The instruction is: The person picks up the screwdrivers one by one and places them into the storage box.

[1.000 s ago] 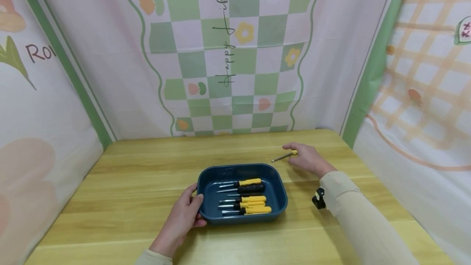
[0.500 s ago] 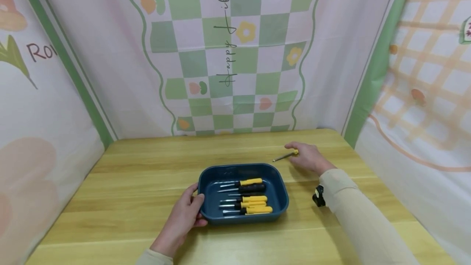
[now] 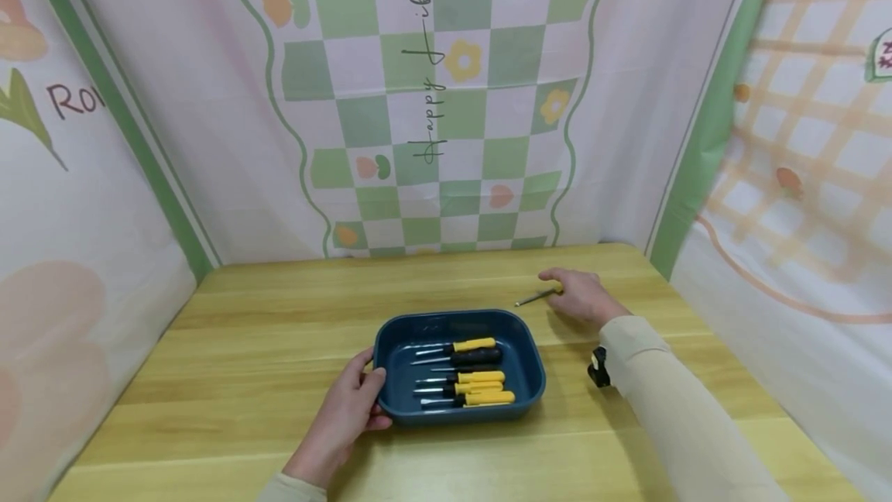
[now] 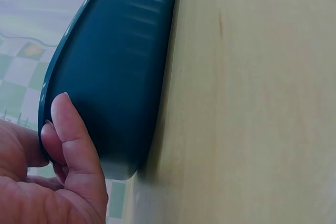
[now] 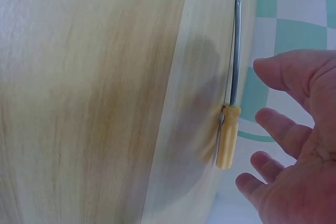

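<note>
My left hand (image 3: 351, 403) grips the left end of a dark blue tray (image 3: 460, 417), thumb over the rim. In the left wrist view its fingers (image 4: 79, 150) lie against the outer wall of the tray (image 4: 115, 72). Inside are several screwdrivers (image 3: 477, 359) with yellow or black handles, their shafts pointing left. Beyond the tray's far right corner, a lone screwdriver (image 5: 229, 135) with a yellow handle and a silver shaft lies on the table. My right hand (image 3: 584, 298) hovers at it, with spread fingers (image 5: 286, 132) apart from the handle in the right wrist view.
The wooden table (image 3: 265, 347) carries the tray near its middle. Behind it hangs a curtain (image 3: 460, 122) with green checks. Patterned cloth walls (image 3: 780, 277) stand close on both sides. A small black device (image 3: 599, 367) sits at my right wrist.
</note>
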{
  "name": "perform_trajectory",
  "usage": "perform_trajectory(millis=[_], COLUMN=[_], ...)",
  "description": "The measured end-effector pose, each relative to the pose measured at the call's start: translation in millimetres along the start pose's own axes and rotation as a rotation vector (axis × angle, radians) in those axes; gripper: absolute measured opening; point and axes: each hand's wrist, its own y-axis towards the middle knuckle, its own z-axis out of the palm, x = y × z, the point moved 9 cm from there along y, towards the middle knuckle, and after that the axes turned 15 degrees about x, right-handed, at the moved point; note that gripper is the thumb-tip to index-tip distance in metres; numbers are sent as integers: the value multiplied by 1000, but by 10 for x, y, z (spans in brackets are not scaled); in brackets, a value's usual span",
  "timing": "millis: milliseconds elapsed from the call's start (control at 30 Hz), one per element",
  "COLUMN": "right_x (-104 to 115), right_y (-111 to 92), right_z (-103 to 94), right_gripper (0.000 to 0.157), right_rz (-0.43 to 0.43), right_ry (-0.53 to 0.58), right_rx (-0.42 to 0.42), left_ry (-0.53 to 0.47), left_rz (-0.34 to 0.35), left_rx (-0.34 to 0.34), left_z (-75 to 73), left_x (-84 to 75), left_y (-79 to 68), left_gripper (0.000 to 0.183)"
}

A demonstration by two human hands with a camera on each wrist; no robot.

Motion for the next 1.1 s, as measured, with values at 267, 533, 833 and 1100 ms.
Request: perform_trajectory(millis=[267, 533, 833, 1100], right_x=[2, -41, -53, -37], right_y=[31, 80, 132, 171], right_z=[26, 85, 130, 153], right_gripper=[53, 53, 48, 45], right_rz=[13, 48, 50, 43], right_ry=[-27, -22, -75, -152], right_rx=[23, 64, 102, 103], left_ry=[-9, 1, 5, 4], left_rz=[-20, -22, -31, -24], left_rx=[0, 0, -5, 1], left_z=[8, 18, 10, 15], left_x=[23, 9, 14, 0], left_y=[8, 5, 17, 9], left_gripper=[55, 55, 55, 55])
